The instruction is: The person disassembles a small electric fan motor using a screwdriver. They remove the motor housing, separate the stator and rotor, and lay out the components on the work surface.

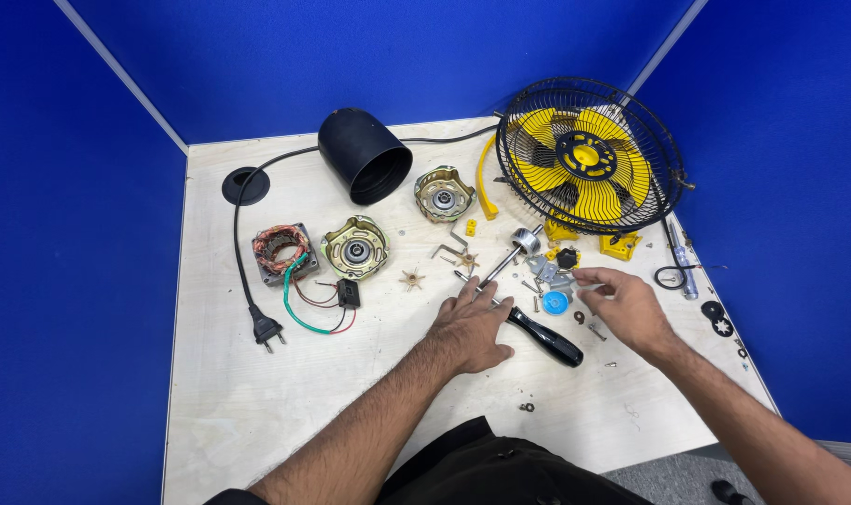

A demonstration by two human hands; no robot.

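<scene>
Dark clothing (472, 468) fills the bottom edge. Left hand (472, 329) lies flat, fingers released, on the black-handled screwdriver (547, 341) on the desk (257, 411). Just right of the screwdriver, the right hand (627, 309) pinches toward small metal parts (549, 273); whether it grips one is unclear. A light fingertip pinch seems wise. Beyond the screwdriver, the black cylindrical housing (365, 154) lies open and looks empty.

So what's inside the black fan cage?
Inside the cage sit yellow blades around a yellow hub, seen through the wires. Whatever lies behind the blades is hidden. Yellow base pieces show under the cage's lower edge.
</scene>
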